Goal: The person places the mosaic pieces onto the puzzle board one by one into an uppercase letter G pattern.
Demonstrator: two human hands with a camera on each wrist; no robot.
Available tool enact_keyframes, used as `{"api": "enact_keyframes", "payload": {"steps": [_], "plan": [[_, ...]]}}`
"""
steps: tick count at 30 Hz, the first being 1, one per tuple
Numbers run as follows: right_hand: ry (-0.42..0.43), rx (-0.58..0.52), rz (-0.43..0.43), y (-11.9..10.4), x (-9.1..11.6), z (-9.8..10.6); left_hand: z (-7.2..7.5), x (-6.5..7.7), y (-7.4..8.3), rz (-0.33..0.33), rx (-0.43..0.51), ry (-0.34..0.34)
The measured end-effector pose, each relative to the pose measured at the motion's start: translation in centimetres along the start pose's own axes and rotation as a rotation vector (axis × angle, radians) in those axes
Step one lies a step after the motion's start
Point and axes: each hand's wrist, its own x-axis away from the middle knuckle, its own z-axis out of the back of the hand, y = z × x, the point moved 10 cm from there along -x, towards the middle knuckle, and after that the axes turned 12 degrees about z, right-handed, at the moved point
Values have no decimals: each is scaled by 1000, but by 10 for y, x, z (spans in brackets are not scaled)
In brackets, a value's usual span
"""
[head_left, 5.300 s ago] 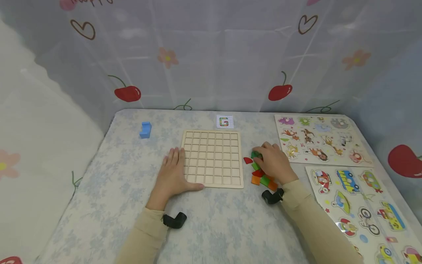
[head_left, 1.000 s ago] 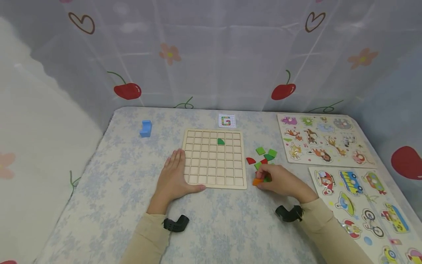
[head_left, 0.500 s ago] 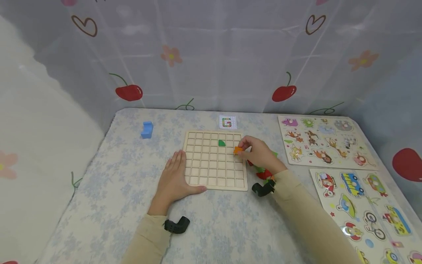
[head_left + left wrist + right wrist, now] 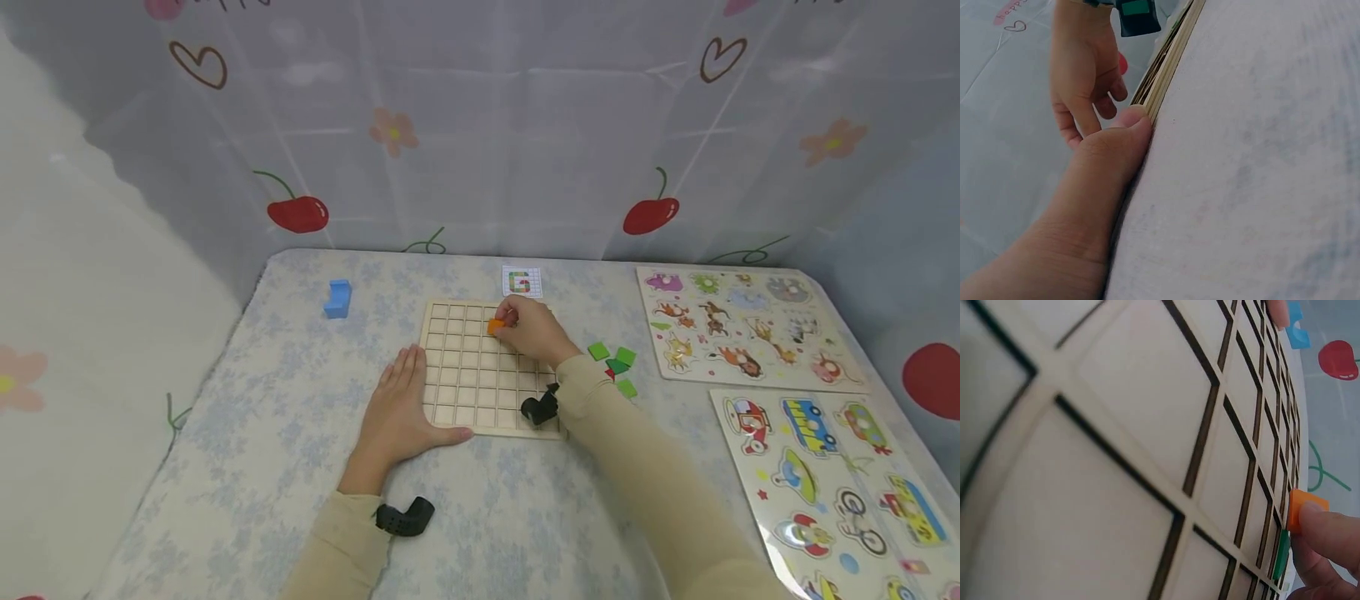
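Note:
My right hand [image 4: 534, 330] pinches an orange square tile [image 4: 495, 327] over the upper part of a wooden grid board [image 4: 461, 367]. In the right wrist view the orange tile [image 4: 1300, 509] is held by thumb and fingers, right beside a green quarter-round tile [image 4: 1281, 555] that sits in the grid. That green tile is hidden by the hand in the head view. My left hand [image 4: 397, 417] lies flat with spread fingers at the board's left edge. Its thumb [image 4: 1132, 122] touches the board's front edge in the left wrist view.
Several green and red tiles [image 4: 617, 365] lie right of the board, some behind the right sleeve. A small pattern card [image 4: 522, 282] lies beyond the board. A blue block [image 4: 338, 298] is at the far left. Two picture puzzle boards [image 4: 750, 329] occupy the right side.
A green quarter-round tile came onto the board since the oldest frame. My right hand then picked an orange tile from the pile and carried it left over the board. The left hand stays put.

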Motion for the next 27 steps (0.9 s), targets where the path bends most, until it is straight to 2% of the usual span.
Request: {"api": "enact_keyframes", "payload": {"steps": [12, 23, 27], "plan": [[-12, 178, 34, -11, -10, -7, -1, 0, -2, 4, -1, 1], [-55, 255, 28, -12, -4, -9, 0, 1, -1, 2, 7, 5], [-70, 251, 44, -17, 4, -3, 1, 1, 0, 3, 15, 6]]}}
